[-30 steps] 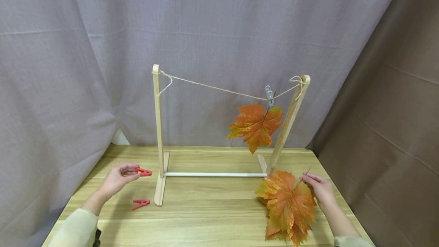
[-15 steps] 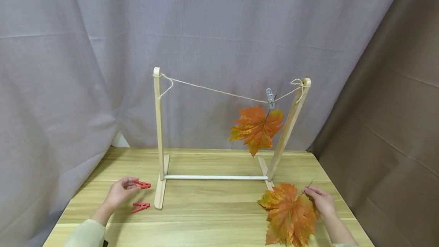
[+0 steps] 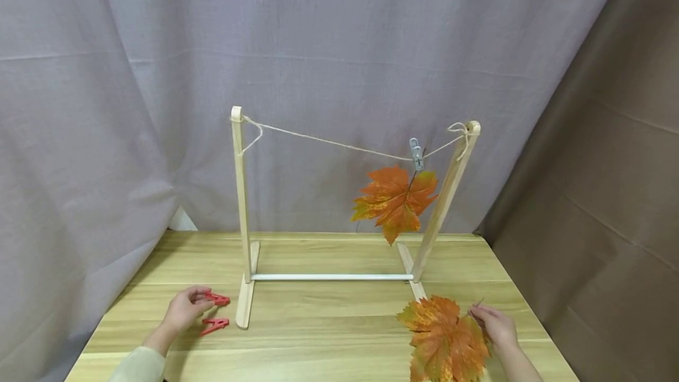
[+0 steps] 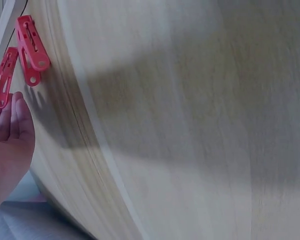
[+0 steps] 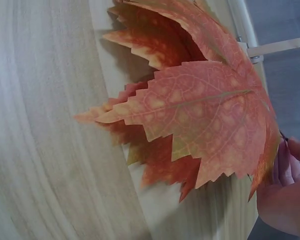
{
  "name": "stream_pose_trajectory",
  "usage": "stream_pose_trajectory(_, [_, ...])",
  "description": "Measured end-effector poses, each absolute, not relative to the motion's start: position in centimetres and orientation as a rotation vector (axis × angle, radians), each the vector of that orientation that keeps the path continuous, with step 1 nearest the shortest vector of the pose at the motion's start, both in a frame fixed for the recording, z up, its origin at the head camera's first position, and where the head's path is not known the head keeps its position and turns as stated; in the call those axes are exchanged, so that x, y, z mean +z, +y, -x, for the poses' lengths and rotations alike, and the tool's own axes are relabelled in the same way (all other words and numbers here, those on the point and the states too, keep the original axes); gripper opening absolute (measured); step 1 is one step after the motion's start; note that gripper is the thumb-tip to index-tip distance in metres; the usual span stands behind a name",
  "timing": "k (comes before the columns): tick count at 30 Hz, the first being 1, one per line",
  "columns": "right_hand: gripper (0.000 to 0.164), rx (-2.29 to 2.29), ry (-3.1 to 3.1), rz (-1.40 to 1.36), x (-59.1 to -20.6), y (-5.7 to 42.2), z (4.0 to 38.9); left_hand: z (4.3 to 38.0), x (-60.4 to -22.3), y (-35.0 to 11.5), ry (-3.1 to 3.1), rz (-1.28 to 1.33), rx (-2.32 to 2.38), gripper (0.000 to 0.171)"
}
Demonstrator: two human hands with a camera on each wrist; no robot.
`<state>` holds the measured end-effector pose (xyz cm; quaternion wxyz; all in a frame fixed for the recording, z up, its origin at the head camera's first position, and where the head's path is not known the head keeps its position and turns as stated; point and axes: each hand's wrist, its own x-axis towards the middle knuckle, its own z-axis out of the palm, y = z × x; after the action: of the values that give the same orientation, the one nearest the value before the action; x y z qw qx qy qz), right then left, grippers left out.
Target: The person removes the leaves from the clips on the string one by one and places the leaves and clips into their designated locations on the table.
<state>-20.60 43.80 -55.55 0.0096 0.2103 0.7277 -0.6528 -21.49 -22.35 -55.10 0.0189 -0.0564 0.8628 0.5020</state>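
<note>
My left hand (image 3: 183, 312) pinches a red clothespin (image 3: 218, 299) at the front left. Just nearer to me, a second red clothespin (image 3: 214, 326) lies on the table; in the left wrist view the held clothespin (image 4: 6, 77) appears beside the lying clothespin (image 4: 32, 47). On the right, thumb and fingers of my right hand (image 3: 495, 325) pinch the thin stem of an orange maple leaf (image 3: 448, 343). The right wrist view shows that leaf (image 5: 205, 112) overlapping more orange leaves (image 5: 165, 167) beneath it, partly hidden.
A wooden stand (image 3: 241, 193) holds a slack string (image 3: 329, 142) between two posts. Near its right post, a grey clothespin (image 3: 417, 154) clips another orange leaf (image 3: 395, 199) to the string. A white rod (image 3: 331, 277) joins the feet. Grey curtains (image 3: 318, 46) hang behind.
My left hand has come down and nearer with its clothespin, closer to the lying one. My right hand has lowered the leaf toward me. The view has tilted slightly.
</note>
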Motion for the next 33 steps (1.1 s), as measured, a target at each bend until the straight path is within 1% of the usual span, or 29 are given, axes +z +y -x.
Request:
stream_pose_trajectory(1, [0.01, -2.058, 2.259, -0.674, -56.3, 44.2, 20.8, 21.4, -55.1, -22.3, 2.673, 0.178, 1.56, 0.04])
stream_pose_trajectory(3, [0.009, -2.049, 2.273, -0.696, -57.6, 45.0, 21.3, 21.4, -55.2, -22.3, 2.67, 0.194, 1.558, 0.039])
stream_pose_trajectory(7, [0.014, -1.936, 2.349, -0.693, -55.6, 43.9, 20.3, 21.4, -55.4, -22.4, 2.689, 0.222, 1.496, 0.041])
stream_pose_trajectory(10, [0.022, -1.86, 2.386, -0.681, -53.5, 42.8, 19.3, 21.3, -55.4, -22.5, 2.706, 0.225, 1.455, 0.044])
stream_pose_trajectory(12, [0.027, -1.834, 2.403, -0.691, -53.6, 43.0, 19.3, 21.3, -55.3, -22.5, 2.708, 0.226, 1.459, 0.045])
stream_pose_trajectory(13, [0.027, -1.821, 2.414, -0.696, -53.5, 43.1, 19.2, 21.2, -55.3, -22.6, 2.713, 0.22, 1.46, 0.045])
stream_pose_trajectory(14, [0.029, -1.801, 2.434, -0.691, -53.4, 43.1, 19.1, 21.2, -55.2, -22.6, 2.722, 0.209, 1.453, 0.045])
stream_pose_trajectory(18, [0.023, -1.801, 2.451, -0.675, -53.2, 43.6, 19.2, 21.0, -54.5, -22.8, 2.737, 0.156, 1.461, 0.043])
stream_pose_trajectory(20, [0.024, -1.79, 2.455, -0.657, -52.7, 43.7, 19.4, 21.0, -53.9, -22.9, 2.735, 0.128, 1.464, 0.043])
stream_pose_trajectory(21, [0.026, -1.791, 2.45, -0.651, -52.4, 43.7, 19.5, 21.0, -53.5, -23.0, 2.735, 0.122, 1.465, 0.043])
stream_pose_trajectory(23, [0.033, -1.757, 2.47, -0.626, -51.3, 43.5, 19.6, 21.0, -52.6, -23.2, 2.747, 0.1, 1.465, 0.043])
stream_pose_trajectory(25, [0.037, -1.73, 2.476, -0.604, -50.1, 43.3, 19.8, 21.0, -51.6, -23.4, 2.764, 0.067, 1.469, 0.044])
stream_pose_trajectory(30, [0.035, -1.671, 2.553, -0.551, -47.1, 43.0, 20.2, 21.4, -49.4, -23.6, 2.777, -0.03, 1.493, 0.047])
stream_pose_trajectory(33, [0.039, -1.66, 2.611, -0.506, -45.5, 42.4, 20.4, 21.6, -48.2, -23.5, 2.772, -0.08, 1.498, 0.049])
